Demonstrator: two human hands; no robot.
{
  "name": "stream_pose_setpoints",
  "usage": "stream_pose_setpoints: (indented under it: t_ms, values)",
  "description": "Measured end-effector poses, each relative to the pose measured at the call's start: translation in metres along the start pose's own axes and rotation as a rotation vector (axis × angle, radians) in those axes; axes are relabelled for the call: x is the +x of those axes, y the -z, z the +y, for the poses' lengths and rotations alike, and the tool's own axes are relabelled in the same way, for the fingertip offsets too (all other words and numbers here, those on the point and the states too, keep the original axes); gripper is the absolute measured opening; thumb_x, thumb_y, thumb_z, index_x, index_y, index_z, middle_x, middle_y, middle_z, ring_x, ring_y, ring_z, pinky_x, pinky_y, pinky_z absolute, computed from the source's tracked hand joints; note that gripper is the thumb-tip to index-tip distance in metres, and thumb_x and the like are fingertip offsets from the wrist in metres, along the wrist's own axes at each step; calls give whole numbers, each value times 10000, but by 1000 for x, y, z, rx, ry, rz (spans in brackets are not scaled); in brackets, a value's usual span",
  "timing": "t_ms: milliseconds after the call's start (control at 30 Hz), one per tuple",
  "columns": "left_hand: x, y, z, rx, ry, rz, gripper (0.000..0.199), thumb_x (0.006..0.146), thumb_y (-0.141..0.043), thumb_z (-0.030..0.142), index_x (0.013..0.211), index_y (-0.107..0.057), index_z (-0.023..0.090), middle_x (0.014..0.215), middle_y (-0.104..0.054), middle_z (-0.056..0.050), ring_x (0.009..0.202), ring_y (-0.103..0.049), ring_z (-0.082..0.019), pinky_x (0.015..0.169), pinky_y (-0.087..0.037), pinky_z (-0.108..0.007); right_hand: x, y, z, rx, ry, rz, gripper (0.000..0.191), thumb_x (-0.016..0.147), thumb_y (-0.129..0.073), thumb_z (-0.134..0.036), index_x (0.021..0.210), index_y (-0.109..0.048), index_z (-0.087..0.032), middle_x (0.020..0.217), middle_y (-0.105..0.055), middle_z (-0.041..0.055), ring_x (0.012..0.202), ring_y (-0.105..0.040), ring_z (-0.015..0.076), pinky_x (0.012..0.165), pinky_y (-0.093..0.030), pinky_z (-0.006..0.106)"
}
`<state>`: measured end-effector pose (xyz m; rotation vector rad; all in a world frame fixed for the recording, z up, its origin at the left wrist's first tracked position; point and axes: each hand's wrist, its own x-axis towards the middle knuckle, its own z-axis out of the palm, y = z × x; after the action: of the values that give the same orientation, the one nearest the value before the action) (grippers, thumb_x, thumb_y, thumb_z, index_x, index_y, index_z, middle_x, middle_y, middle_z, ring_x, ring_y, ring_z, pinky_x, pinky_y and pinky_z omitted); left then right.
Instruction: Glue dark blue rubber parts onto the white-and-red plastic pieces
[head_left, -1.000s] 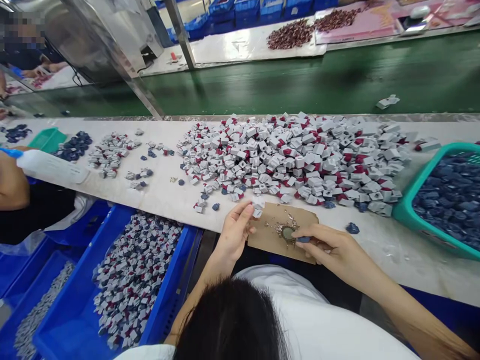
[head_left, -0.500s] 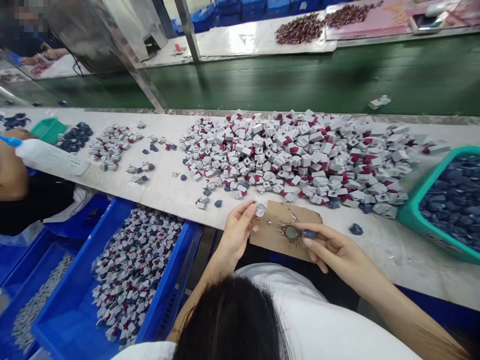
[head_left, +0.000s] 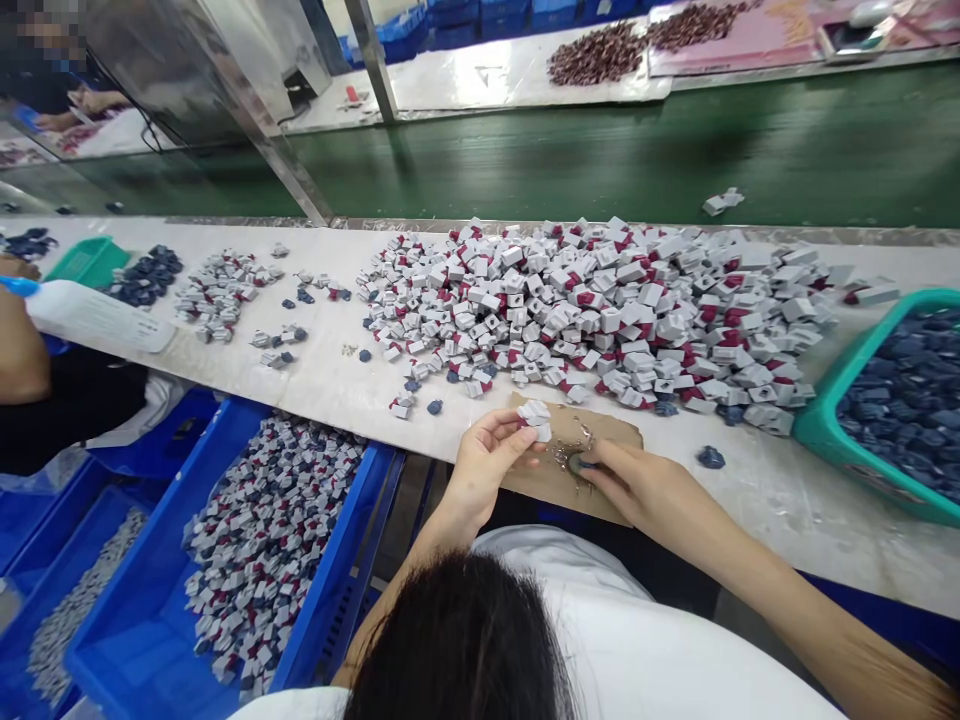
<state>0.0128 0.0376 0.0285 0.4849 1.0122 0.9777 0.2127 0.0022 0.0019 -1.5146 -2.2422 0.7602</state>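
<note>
Pinching a white-and-red plastic block [head_left: 534, 420] between thumb and fingertips, the left hand [head_left: 487, 465] curls at the edge of a brown cardboard sheet [head_left: 611, 432]. Over that sheet, the right hand [head_left: 645, 490] angles inward, fingers narrowly closed on a small blue piece [head_left: 590, 464] beside a round metal disc [head_left: 575, 464].

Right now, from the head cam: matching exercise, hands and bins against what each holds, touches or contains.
Column 1:
1. left hand
2. right hand
3. teal basket
4. blue crate

Column 2:
A. dark blue pieces
B. round disc on a brown cardboard sheet
C. mixed white, red and blue pieces
D. white-and-red pieces

Pairs: 1-D; 2-B; 3-A; 4-C
</note>
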Motion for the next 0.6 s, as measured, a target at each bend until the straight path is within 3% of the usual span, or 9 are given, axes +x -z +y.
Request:
stream_pose_setpoints:
  t_ms: [200,333,433,500,600]
  values:
    - [1,5,-1,70,-5,-28,461,596,-831,301,1009,-670,175,896,-707,-31,699,-681,-136,580,-514,-199,5,3,-4,-96,57,-29,170,938,-367,-244,798,-455,-203,717,-567,19,577,-550,162,508,-359,247]
    - [1,6,-1,122,-27,-62,363,640,-804,304,954,-694,157,864,-716,-43,749,-685,-150,592,-517,-194,9,4,-4,-121,65,-33,182,928,-367,-235,785,-472,-198,679,-548,23,539,-542,168,463,-324,245]
    - [-1,4,1,129,-45,-56,365,629,-810,281,948,-678,162,886,-725,-49,790,-686,-167,564,-515,-191,12,12,-5,-95,86,-50,192,930,-375,-231,804,-515,-199,702,-585,23,579,-572,161,487,-375,239]
    - [-3,1,3,130,-55,-46,371,607,-822,263,928,-664,165,895,-730,-49,794,-682,-165,554,-514,-188,15,21,-10,8,78,17,181,938,-408,-262,850,-553,-200,759,-626,26,626,-594,153,528,-432,236]
    - [-5,-1,3,143,-62,-54,355,598,-826,252,894,-651,163,870,-736,-48,746,-673,-143,573,-520,-193,19,33,-25,284,11,246,150,916,-510,-317,910,-588,-189,816,-656,37,659,-614,147,553,-491,226]
